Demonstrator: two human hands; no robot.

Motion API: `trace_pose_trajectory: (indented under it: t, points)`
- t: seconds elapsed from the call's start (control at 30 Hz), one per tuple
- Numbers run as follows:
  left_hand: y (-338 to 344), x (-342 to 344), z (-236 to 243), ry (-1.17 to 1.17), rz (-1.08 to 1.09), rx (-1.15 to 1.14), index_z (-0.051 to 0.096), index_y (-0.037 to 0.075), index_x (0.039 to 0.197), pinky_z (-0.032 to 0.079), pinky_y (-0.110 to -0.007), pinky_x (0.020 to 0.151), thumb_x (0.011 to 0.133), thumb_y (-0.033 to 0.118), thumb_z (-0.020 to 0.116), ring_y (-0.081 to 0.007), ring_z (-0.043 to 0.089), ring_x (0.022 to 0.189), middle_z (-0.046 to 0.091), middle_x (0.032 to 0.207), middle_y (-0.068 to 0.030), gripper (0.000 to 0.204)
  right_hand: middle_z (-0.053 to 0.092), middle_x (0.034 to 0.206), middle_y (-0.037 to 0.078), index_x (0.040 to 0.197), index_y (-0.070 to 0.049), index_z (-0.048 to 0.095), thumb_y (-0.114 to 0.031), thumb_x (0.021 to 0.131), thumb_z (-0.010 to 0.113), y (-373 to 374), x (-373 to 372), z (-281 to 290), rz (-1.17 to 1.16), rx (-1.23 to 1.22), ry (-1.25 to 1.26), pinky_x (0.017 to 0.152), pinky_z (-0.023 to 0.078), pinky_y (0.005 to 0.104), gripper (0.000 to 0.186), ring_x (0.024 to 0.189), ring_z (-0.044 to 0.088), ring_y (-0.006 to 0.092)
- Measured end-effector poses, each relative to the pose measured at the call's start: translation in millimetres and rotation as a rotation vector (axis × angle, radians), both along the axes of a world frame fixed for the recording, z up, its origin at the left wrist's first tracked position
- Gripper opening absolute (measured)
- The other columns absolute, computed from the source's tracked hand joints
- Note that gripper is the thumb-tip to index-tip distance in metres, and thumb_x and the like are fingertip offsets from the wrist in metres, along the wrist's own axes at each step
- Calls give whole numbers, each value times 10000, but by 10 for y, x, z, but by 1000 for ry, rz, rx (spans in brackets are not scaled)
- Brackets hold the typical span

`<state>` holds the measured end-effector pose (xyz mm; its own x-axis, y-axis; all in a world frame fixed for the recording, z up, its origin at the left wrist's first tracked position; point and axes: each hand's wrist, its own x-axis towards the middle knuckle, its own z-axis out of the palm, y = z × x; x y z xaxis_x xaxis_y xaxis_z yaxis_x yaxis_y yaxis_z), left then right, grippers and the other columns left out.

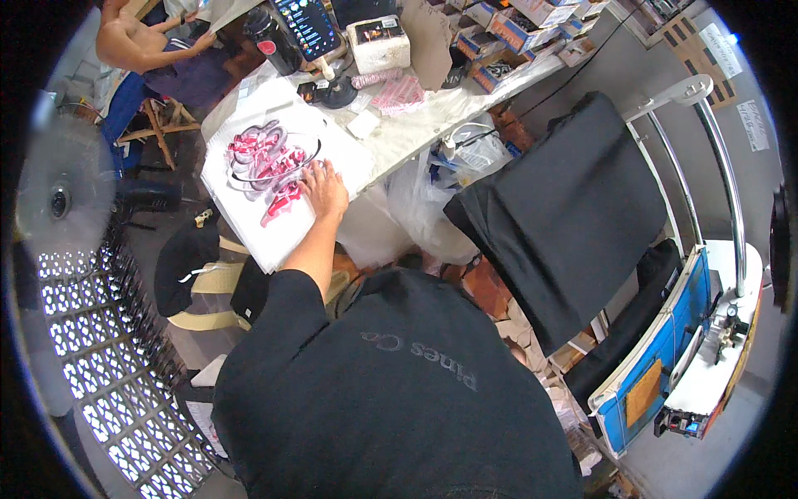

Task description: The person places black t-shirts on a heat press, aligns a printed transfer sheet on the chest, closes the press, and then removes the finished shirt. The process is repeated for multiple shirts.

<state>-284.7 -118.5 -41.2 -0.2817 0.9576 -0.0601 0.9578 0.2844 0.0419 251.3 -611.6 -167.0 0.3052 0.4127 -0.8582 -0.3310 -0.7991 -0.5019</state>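
My left hand rests with fingers apart on a stack of white sheets at the table's left end, touching the lower right part of a pink, red and grey printed design. Thin dark loops cross the design. A sliver of skin shows at the right side of my black-shirted body, perhaps part of my right arm or hand; its fingers are hidden.
The table also holds a bottle, phone, white block and small boxes. A shirtless person sits at upper left. A blurred fan stands left. Black fabric drapes beside a metal-railed machine at right.
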Motion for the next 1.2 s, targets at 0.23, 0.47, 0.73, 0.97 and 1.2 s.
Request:
trace_pose_trajectory:
  t: [0.23,0.47,0.73,0.97,1.2]
  points:
    - [149,-347,-22,-195,80,182,619,89,1380,394,-582,1118,1061,285,487,-424,518,1357,586,1431,-221,397,691,902,69,1094,-26,674,-294,1009,643,1352,-699,1279,396,5,-191,628,498,345,283,739,660,182]
    - [-87,-1700,885,-395,627,763,607,-49,1165,504,-544,897,1035,219,532,-484,666,1022,692,1090,-296,307,747,1004,193,1129,51,701,-355,989,700,1861,-915,1710,674,220,-355,810,549,388,429,879,712,243]
    - [-158,-1407,1281,-446,439,755,476,-31,1344,480,-541,997,1047,361,586,-517,623,1188,650,1267,-346,504,757,1023,136,1208,31,698,-264,1007,704,2826,-1362,2342,834,373,-152,841,554,327,357,932,707,194]
    - [-179,-1765,945,-420,416,657,659,-45,1155,540,-474,876,942,209,677,-420,717,953,732,1060,-269,332,764,1026,147,1211,24,702,-252,997,714,2920,-1387,2477,927,340,-224,859,555,334,349,953,720,199]
    - [-101,-1947,832,-1171,665,471,696,-49,1191,544,-370,816,955,208,630,-241,691,849,733,971,-120,355,762,1068,162,1222,16,706,-258,996,716,2835,-1370,2272,890,322,-183,888,552,349,355,989,721,214]
